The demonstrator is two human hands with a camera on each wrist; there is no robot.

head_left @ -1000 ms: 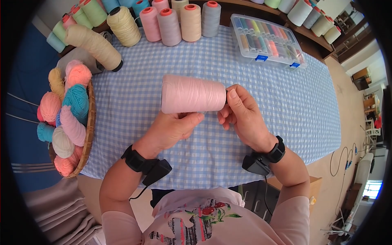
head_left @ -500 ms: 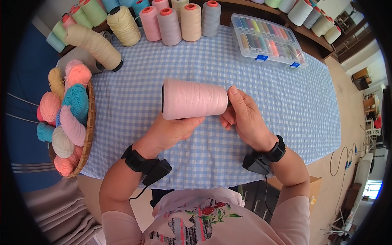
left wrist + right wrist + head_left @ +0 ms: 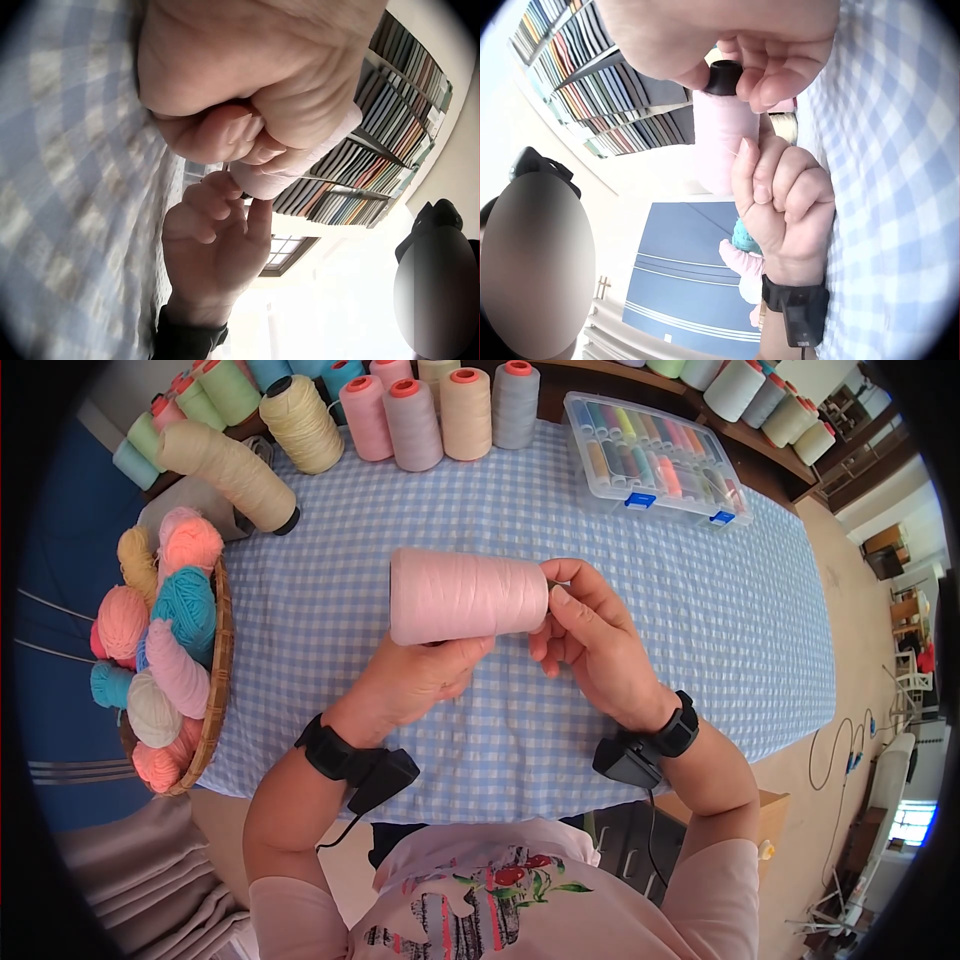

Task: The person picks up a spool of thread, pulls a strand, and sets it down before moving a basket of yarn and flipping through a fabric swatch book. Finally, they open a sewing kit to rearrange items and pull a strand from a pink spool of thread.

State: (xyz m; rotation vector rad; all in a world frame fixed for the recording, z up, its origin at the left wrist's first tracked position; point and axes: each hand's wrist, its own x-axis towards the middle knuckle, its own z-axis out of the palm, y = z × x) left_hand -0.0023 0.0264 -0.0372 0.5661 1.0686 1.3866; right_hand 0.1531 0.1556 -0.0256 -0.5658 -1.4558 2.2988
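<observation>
A cone of pale pink thread [image 3: 468, 595] lies sideways in the air over the checked cloth, its wide end to the left. My left hand [image 3: 405, 685] grips it from below, thumb along the near side; in the right wrist view that hand's other fingers [image 3: 799, 169] are curled in. At the narrow end, my right hand [image 3: 600, 645] holds the black tip [image 3: 724, 77] between thumb and forefinger, the remaining fingers loosely bent. A fine strand [image 3: 733, 153] shows near the left thumb in the right wrist view.
A blue-and-white checked cloth [image 3: 700, 650] covers the table. On the left stands a wicker basket [image 3: 222, 660] of yarn balls, with a beige yarn cone [image 3: 230, 475] leaning behind it. Several thread cones [image 3: 415, 425] line the back, beside a clear thread box [image 3: 655, 455].
The pink cone first tipped its wide end toward the head camera, then turned back and shifted slightly left. My right thumb and forefinger have re-placed themselves around the black tip.
</observation>
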